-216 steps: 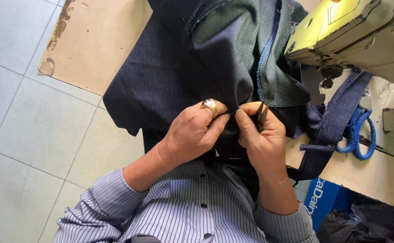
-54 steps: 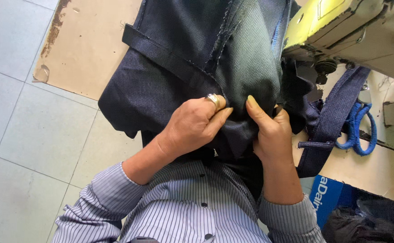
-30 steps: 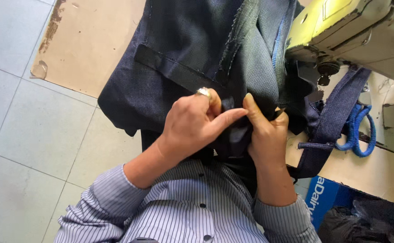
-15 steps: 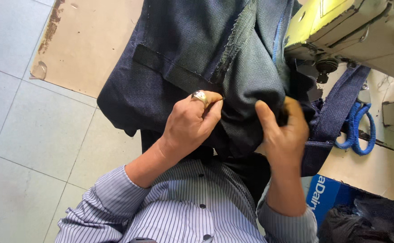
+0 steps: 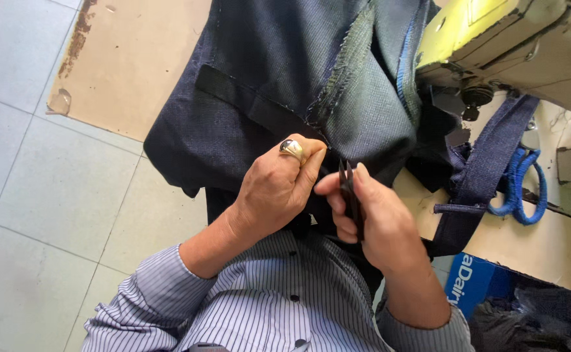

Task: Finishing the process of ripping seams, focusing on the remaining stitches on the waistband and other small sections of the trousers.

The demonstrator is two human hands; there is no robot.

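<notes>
Floor: pale tiles (image 5: 44, 195) fill the 9 o'clock side of the view, with a tan board (image 5: 135, 72) lying on them toward 11 o'clock.
Sleeves: striped shirt (image 5: 259, 306) at 6 o'clock, cuffs pushed up both forearms.
Garment: dark navy garment (image 5: 259, 72) hangs from 12 o'clock down to the centre, a darker band stitched across it and a frayed grey-green lining (image 5: 370, 104) showing at 1 o'clock.
Left hand: left hand (image 5: 273, 190), ring (image 5: 292, 148) on one finger, closed in a pinch on the garment's lower edge at centre.
Right hand: right hand (image 5: 376, 218), just beside the left, curled around small black snips (image 5: 349, 195), blades pointing up at the cloth.
Machine: yellow-green sewing machine (image 5: 513, 39) at 2 o'clock.
Bench: cream bench (image 5: 546, 248) at 3 o'clock, carrying a navy strap (image 5: 477, 176) and blue loops (image 5: 526, 192).
</notes>
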